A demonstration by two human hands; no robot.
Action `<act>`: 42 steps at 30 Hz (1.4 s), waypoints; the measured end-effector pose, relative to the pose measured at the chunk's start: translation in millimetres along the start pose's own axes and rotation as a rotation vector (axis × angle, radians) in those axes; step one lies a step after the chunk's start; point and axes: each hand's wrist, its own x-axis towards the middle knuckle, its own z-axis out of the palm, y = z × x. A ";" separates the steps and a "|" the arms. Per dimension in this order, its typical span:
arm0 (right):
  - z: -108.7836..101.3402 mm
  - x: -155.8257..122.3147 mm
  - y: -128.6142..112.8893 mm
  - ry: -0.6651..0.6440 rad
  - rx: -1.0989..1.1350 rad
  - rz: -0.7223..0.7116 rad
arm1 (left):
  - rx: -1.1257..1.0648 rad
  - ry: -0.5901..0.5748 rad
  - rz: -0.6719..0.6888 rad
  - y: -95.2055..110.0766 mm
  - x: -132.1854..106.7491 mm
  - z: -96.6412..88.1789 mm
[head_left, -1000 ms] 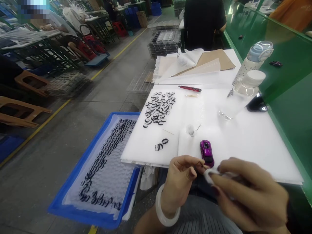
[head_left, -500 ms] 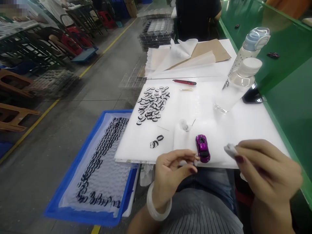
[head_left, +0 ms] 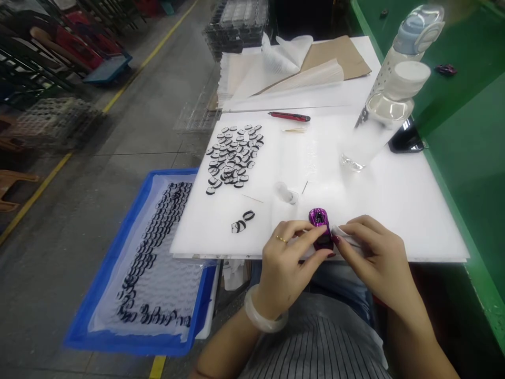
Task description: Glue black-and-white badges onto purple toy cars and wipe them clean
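Note:
A purple toy car (head_left: 317, 217) lies near the table's front edge. My left hand (head_left: 290, 258), with a ring and a pale bangle, is curled over its rear, thumb and index finger pinched towards each other. Whatever sits between those fingertips cannot be made out against the car's dark rear. Just right of the car, my right hand (head_left: 373, 252) pinches a crumpled white cloth (head_left: 338, 230) close to the left fingertips. To the left are a few loose black-edged pieces (head_left: 239, 226) and a larger spread of similar pieces (head_left: 232, 158).
On the white table (head_left: 414, 221) are a red utility knife (head_left: 290, 116), thin sticks (head_left: 295, 130), a small clear container (head_left: 286, 193) and a clear bottle (head_left: 381, 126). Brown paper (head_left: 335, 58) lies at the back. A blue tray (head_left: 102, 273) with rows of black pieces stands lower left.
My right hand has come left with the white cloth to meet my left hand. My left hand has moved over the car's rear. The whole view has shifted slightly downward and right.

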 end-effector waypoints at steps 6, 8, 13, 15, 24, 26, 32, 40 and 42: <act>3.4 0.4 -1.0 -0.011 -0.023 0.011 | -0.022 0.004 -0.060 -2.6 -1.6 0.9; 4.5 1.8 -2.7 -0.026 -0.024 0.019 | -0.011 0.005 -0.063 -2.4 -1.3 1.9; 0.9 5.6 1.1 -0.115 -0.027 0.010 | -0.020 -0.124 -0.096 -4.0 5.6 -6.6; -1.1 4.2 7.2 -0.095 -0.009 -0.063 | -0.039 -0.250 -0.070 -6.2 8.5 -11.3; 15.7 -13.6 16.1 0.159 -0.310 -0.456 | 0.036 -0.214 -0.045 -5.9 6.9 -6.0; 13.5 -15.3 14.1 0.190 -0.344 -0.408 | 0.043 -0.208 -0.024 -6.8 5.6 -5.4; -28.7 -3.1 25.9 0.375 -0.304 -0.238 | 0.054 -0.091 0.176 -14.1 -0.7 -3.3; -31.3 14.1 16.1 0.517 -0.424 -0.047 | 0.077 -0.074 0.210 -16.2 -4.4 -6.7; -2.6 8.4 -6.3 0.315 -0.343 -0.097 | -0.043 -0.018 0.136 -14.2 -6.9 -12.7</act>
